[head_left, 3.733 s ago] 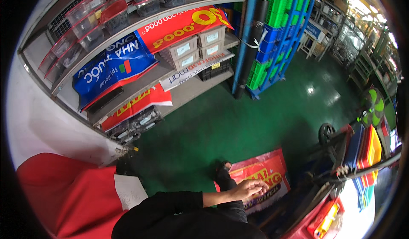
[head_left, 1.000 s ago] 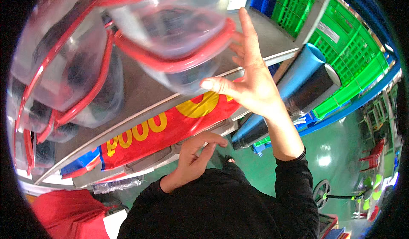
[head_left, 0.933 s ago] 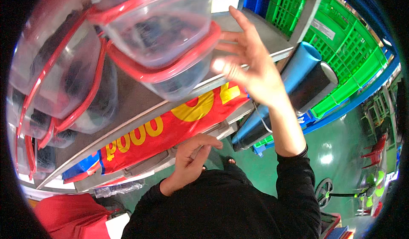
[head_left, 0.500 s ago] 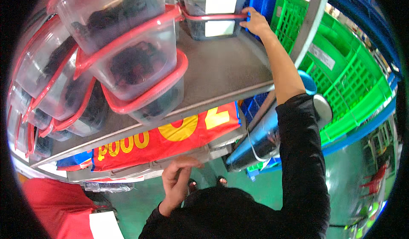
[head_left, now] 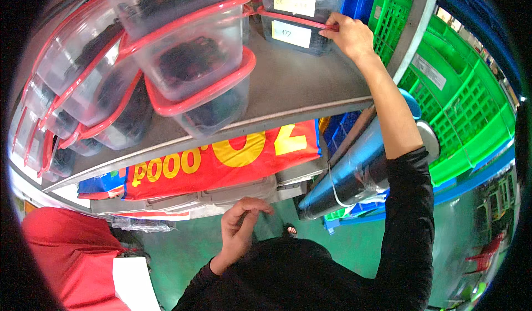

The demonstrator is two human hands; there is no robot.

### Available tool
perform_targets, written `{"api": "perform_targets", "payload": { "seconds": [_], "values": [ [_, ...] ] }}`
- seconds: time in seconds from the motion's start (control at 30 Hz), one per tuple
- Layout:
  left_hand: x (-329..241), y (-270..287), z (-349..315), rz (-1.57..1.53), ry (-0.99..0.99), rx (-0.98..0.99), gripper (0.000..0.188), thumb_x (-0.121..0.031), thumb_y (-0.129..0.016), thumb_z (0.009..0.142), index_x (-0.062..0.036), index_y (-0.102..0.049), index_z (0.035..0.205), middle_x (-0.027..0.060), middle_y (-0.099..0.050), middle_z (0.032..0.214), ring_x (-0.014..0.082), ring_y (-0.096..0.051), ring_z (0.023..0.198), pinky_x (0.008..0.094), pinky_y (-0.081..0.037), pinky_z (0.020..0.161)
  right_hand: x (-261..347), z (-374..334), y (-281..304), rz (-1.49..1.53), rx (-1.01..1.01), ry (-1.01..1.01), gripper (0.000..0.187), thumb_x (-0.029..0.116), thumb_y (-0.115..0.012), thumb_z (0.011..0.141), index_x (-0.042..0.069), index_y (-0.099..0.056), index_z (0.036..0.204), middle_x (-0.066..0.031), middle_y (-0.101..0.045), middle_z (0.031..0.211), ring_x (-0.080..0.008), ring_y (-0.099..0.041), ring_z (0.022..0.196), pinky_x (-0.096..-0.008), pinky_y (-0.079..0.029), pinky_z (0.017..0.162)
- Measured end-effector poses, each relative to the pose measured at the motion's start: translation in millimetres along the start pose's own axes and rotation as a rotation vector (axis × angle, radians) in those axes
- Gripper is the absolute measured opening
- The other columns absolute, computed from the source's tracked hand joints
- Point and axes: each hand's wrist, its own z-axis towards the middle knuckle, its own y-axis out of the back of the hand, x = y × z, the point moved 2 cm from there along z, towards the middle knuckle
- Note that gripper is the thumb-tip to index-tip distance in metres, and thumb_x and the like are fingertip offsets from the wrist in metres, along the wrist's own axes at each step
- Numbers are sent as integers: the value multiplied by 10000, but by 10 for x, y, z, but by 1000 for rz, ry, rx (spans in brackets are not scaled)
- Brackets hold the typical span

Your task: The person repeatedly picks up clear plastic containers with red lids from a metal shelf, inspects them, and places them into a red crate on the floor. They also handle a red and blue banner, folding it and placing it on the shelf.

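Observation:
My right hand point(head_left: 352, 36) reaches to the back of the shelf. Its fingers and thumb pinch the right corner of the red rim of a clear plastic container point(head_left: 267, 29) with a pale label. Another labelled container point(head_left: 271, 0) with a red rim is stacked on top of it. Dark contents show through both. In front of my body, below the shelf edge, my left hand point(head_left: 237, 230) hangs with fingers loosely bent and nothing visible in it.
Red-rimmed containers with dark contents, one a large tub point(head_left: 188, 67), crowd the shelf point(head_left: 299, 83) on the left. Beyond a metal post point(head_left: 415, 28) stand green crates point(head_left: 443, 89). Below are a red and yellow printed sack point(head_left: 221, 161) and a blue-black roll point(head_left: 349, 178). Red cloth point(head_left: 66, 250) shows lower left.
My right hand has closed on the corner of the lower container's rim, where its fingers were spread before. The view has shifted a little; the left hand keeps nearly the same pose.

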Motion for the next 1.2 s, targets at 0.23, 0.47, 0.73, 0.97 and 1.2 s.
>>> {"api": "perform_targets", "payload": {
  "seconds": [0.23, 0.47, 0.73, 0.97, 1.2],
  "values": [
    [-207, 332, -172, 37, -63, 74, 174, 28, -415, 920, 35, -587, 949, 110, -627, 924, 172, -584, 877, 292, -440, 827, 566, -469, 242, -58, -193, 52, 250, 322, -711, 749, 96, -622, 808, -123, -649, 702, -320, -648, 696, -417, -509, 607],
    [-217, 594, -358, 17, 11, 127, 176, 17, -410, 931, 46, -581, 960, 103, -612, 931, 160, -580, 888, 280, -442, 825, 619, -925, 626, 102, -186, 59, 213, 244, -725, 744, 78, -600, 790, -140, -637, 667, -312, -649, 666, -409, -504, 588],
    [-200, 664, -349, -4, 54, 195, 175, 27, -410, 924, 55, -577, 970, 103, -607, 929, 162, -584, 881, 277, -445, 822, 668, -1267, 1022, 209, -77, -47, 243, 227, -748, 739, 49, -607, 825, -77, -568, 587, -205, -568, 535, -348, -435, 523],
    [-252, 705, -320, 58, 21, 124, 177, 28, -412, 922, 50, -583, 964, 105, -619, 915, 167, -593, 863, 281, -452, 812, 477, -1520, 944, 533, -239, -128, 627, 202, -832, 648, 80, -532, 1186, -45, -571, 754, -148, -553, 701, -300, -477, 643],
    [-476, 432, 32, 192, -232, 174, 161, 47, -456, 883, 25, -608, 932, 121, -633, 909, 190, -607, 835, 300, -467, 767, 126, -1443, 336, 1200, -78, -174, 1359, 160, -877, 577, 70, 185, 1421, -244, -215, 1457, -306, -255, 1347, -423, -243, 1100]
  ]
}}
